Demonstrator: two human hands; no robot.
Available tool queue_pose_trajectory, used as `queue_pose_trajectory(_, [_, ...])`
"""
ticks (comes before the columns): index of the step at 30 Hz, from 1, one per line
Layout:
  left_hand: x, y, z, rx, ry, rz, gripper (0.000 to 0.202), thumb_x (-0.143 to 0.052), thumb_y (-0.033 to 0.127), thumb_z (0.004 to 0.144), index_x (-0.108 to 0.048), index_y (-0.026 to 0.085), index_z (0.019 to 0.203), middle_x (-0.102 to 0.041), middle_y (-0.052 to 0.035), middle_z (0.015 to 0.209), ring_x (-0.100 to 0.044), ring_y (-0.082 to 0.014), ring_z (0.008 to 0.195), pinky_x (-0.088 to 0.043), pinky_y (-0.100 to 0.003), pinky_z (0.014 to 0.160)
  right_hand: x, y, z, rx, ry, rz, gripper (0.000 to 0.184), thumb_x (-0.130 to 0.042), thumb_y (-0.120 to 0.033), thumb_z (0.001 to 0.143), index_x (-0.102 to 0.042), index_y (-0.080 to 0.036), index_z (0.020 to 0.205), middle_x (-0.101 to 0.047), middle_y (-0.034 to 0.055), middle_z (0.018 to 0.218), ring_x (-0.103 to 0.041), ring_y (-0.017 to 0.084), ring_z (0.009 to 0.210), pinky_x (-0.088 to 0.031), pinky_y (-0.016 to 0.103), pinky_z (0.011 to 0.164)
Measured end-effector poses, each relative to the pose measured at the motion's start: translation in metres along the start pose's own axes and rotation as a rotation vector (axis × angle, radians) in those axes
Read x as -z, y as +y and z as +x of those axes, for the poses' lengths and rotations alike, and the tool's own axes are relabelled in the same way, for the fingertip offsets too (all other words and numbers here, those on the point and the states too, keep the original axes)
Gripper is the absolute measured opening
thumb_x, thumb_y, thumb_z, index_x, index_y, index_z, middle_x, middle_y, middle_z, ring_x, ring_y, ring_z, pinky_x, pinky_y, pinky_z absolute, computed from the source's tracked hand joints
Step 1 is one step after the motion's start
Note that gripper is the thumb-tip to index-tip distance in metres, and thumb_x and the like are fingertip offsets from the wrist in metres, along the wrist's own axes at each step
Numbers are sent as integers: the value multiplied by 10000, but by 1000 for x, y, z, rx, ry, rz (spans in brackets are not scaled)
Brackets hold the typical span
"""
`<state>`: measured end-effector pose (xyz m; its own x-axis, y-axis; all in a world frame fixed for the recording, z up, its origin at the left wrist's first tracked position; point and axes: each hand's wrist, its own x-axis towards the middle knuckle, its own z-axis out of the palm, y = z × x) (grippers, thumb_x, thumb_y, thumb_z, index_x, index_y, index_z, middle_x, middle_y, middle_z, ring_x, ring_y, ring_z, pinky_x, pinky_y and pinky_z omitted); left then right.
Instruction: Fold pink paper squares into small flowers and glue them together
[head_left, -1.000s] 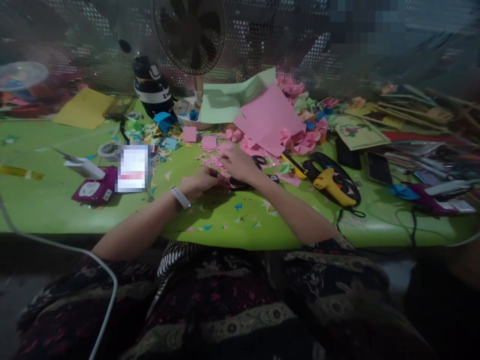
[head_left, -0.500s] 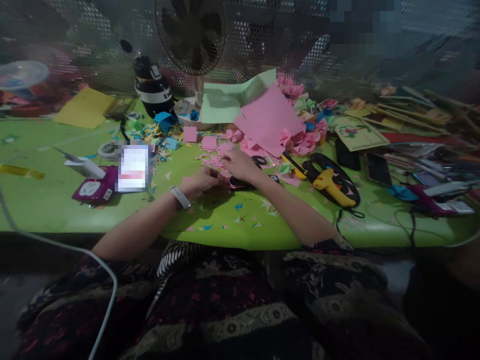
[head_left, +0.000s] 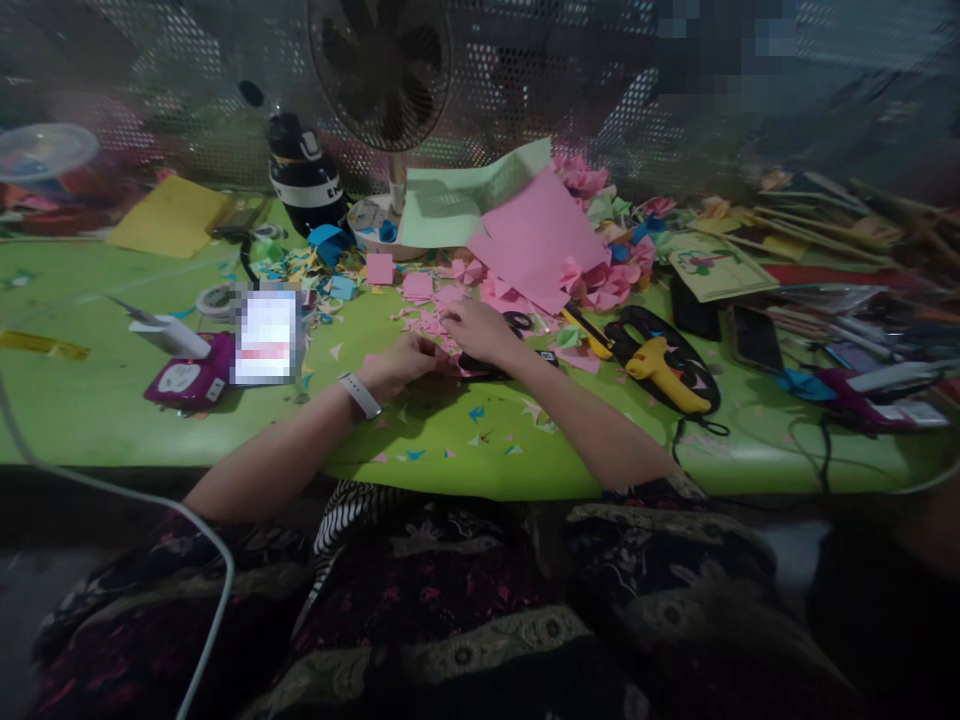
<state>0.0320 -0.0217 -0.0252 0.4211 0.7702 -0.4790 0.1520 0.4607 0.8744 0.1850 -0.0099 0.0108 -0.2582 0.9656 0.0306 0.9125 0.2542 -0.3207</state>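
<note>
My left hand (head_left: 409,360), with a pale band on its wrist, is closed in a pinch on a small piece of pink paper (head_left: 449,367) low over the table. Just to the right and a little further off, my right hand (head_left: 480,328) has its fingers bent down and together. What they grip, if anything, is hidden from me. Under that hand and wrist lies a dark flat object (head_left: 480,372), partly covered. Black scissors (head_left: 519,320) show their handle loops beyond the wrist. Pink paper scraps (head_left: 424,322) lie around the fingertips.
Stacked pink squares (head_left: 418,286) and a large pink sheet (head_left: 536,240) lie further back. At right are a yellow cutter (head_left: 589,333), a yellow glue gun (head_left: 664,375) and a phone (head_left: 755,338). A lit screen (head_left: 266,337), black bottle (head_left: 306,180) and fan (head_left: 381,70) stand left and behind.
</note>
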Motion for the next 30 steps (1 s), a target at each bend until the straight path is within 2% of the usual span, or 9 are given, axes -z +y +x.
queue_pose_trajectory(4, [0,0,0,-7,-1,10,213,-801,116,725,-645,185,597,-721,-16,667,-706,-141,657,-578,-283,737,0,0,0,-2,3,0,288,-430,-199,941,-710,-158,995,-738,116,1085,-626,227,950,-394,303,758])
queue_pose_trajectory(9, [0,0,-1,-30,18,48,229,-799,131,732,-635,189,584,-705,5,632,-689,-121,627,-559,-235,651,-1,0,-1,2,7,-21,289,-423,-198,940,-709,-166,970,-737,111,1056,-623,231,938,-391,306,741])
queue_pose_trajectory(15, [-2,0,-1,-35,22,31,214,-834,121,693,-651,175,596,-724,-31,675,-689,-134,632,-573,-277,672,0,-5,-3,-26,17,-66,325,-390,-186,966,-711,-157,1007,-731,131,1077,-626,245,954,-407,318,770])
queue_pose_trajectory(20, [4,1,1,-53,14,148,194,-857,217,661,-668,190,624,-724,-20,663,-681,-153,630,-564,-271,633,1,-9,-4,-31,-10,-128,355,-366,-178,980,-704,-128,1078,-721,172,1132,-634,275,1005,-429,343,812])
queue_pose_trajectory(23, [9,7,-3,-215,80,362,136,-821,258,690,-701,194,696,-711,-21,644,-686,-173,669,-561,-268,660,0,-10,-4,-7,0,-162,366,-360,-176,982,-699,-111,1103,-712,192,1161,-639,291,1038,-446,360,843])
queue_pose_trajectory(25, [10,14,-7,-413,212,511,107,-741,273,771,-723,172,798,-727,-47,716,-699,-190,750,-564,-286,730,-1,-8,-4,23,1,-175,352,-382,-169,972,-698,-110,1116,-712,193,1167,-641,298,1065,-455,367,871])
queue_pose_trajectory(28, [3,26,-11,-718,375,743,185,-605,252,887,-711,150,999,-747,-111,1048,-687,-227,1004,-536,-361,931,-4,-2,-2,17,2,-164,352,-427,-140,941,-681,-114,1183,-709,200,1187,-642,314,1098,-464,384,907])
queue_pose_trajectory(30, [-6,35,-10,-860,400,924,241,-523,239,942,-682,146,1098,-681,-144,1273,-615,-262,1204,-464,-426,1059,-8,4,0,0,5,-102,373,-449,-107,910,-670,-96,1210,-690,228,1226,-622,339,1151,-449,418,962])
